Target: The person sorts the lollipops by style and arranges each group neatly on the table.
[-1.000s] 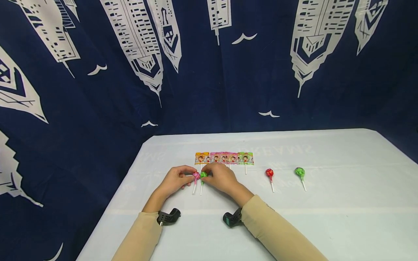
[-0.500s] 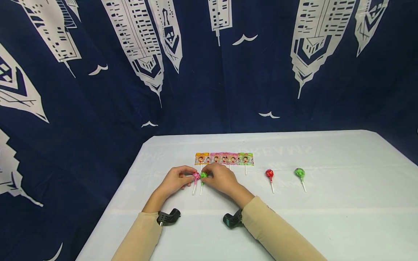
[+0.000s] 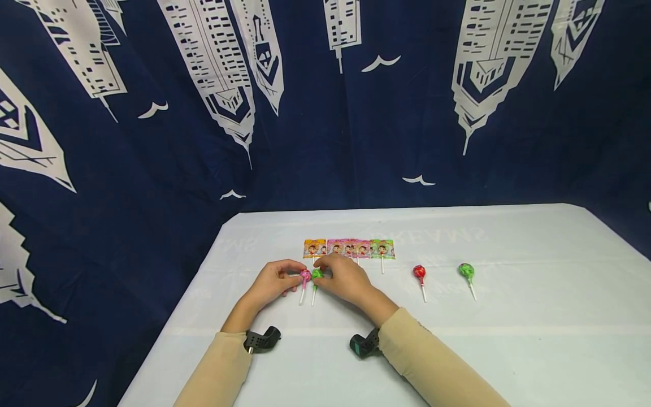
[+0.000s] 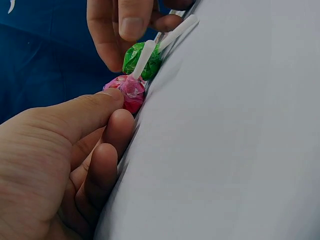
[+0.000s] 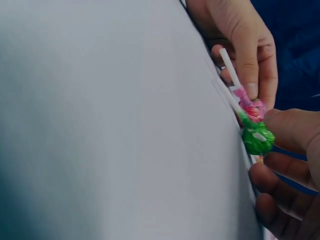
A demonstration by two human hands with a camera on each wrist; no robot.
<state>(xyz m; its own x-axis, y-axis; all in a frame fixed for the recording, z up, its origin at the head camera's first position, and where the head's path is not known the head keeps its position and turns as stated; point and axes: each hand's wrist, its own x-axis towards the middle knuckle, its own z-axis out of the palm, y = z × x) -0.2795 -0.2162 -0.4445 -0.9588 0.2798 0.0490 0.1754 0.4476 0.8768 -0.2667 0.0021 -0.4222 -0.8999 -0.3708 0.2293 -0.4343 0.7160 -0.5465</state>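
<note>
My left hand (image 3: 274,280) pinches a pink-wrapped lollipop (image 4: 131,90) by its candy head, thumb in front. My right hand (image 3: 346,277) has its thumb and fingers around the head of a green-wrapped lollipop (image 5: 258,139). Side by side, the two heads sit very close together in both wrist views. Their white sticks point toward the person in the head view. Both lollipops are low over the white table (image 3: 315,350). The far sides of the candy heads are partly hidden by fingers.
Behind the hands lies a row of flat-wrapped lollipops: an orange one (image 3: 315,247), pink ones (image 3: 360,247) and a green one (image 3: 382,249). To the right lie a red lollipop (image 3: 419,272) and another green lollipop (image 3: 466,271). A dark blue printed curtain (image 3: 315,158) hangs behind.
</note>
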